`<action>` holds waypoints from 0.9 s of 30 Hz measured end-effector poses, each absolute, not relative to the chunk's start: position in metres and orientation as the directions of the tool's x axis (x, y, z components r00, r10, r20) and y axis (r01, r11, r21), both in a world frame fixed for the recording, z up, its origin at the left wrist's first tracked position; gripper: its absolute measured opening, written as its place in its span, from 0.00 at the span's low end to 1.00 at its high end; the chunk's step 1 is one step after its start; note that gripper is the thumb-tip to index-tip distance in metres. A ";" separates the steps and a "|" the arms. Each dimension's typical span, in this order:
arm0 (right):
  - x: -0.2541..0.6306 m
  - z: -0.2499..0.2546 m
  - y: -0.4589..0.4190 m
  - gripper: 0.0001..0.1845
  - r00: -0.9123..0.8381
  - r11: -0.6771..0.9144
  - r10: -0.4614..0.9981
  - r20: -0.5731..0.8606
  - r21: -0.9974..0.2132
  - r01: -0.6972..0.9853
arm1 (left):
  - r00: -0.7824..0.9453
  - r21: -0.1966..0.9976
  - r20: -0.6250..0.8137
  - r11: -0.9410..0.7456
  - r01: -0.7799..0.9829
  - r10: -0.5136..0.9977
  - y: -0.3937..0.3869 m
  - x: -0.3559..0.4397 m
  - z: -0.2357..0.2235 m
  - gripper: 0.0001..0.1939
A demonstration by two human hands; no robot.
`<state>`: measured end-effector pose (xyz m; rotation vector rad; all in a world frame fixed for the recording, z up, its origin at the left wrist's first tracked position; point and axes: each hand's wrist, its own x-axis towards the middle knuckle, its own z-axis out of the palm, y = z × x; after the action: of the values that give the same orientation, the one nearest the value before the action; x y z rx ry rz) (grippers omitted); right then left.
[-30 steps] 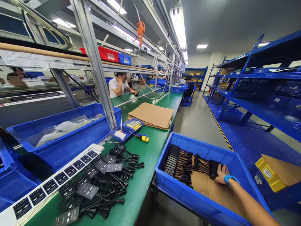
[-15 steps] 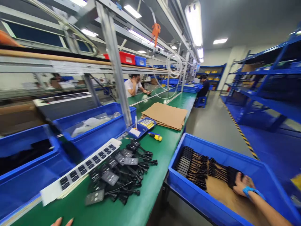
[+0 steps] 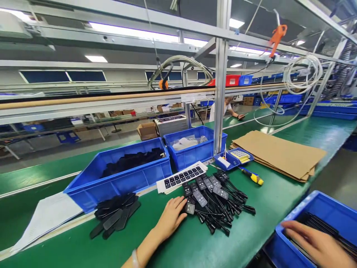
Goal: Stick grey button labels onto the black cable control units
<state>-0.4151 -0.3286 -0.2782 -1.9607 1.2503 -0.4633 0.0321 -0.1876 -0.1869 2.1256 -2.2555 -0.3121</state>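
Closest to you, your right hand (image 3: pixel 318 240), blurred, is over the edge of a blue bin (image 3: pixel 331 209); its grip is loosely opened, fingers stretched out, with nothing visible in it. Dark pieces lie inside that bin. Your left hand (image 3: pixel 170 219) has its grip relaxed, thumb apart from the fingers, fingertips against the near edge of the heap of black cable units (image 3: pixel 201 199) on the green tabletop (image 3: pixel 251 227), closed around none of them. To your left lie flat black pieces (image 3: pixel 121 219). Behind the heap you have a label sheet (image 3: pixel 182 177), a yellow-handled tool (image 3: pixel 255 178) and a small blue tray (image 3: pixel 235 163). Farther on stand two blue boxes (image 3: pixel 134 176), with cardboard sheets (image 3: pixel 279 152) to your right. Beyond the metal post (image 3: pixel 219 96), a person sits at the tabletop.
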 end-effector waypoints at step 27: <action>-0.146 -0.190 -0.231 0.10 0.812 -0.572 -0.577 -0.085 -0.668 -0.476 | -0.052 0.709 0.001 0.038 -0.704 -0.999 -0.114 0.047 -0.180 0.21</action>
<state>-0.1462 -0.2314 -0.1901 -2.2840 0.7699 -0.1840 0.0472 -0.1136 -0.1799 1.7170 -1.8101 -0.7519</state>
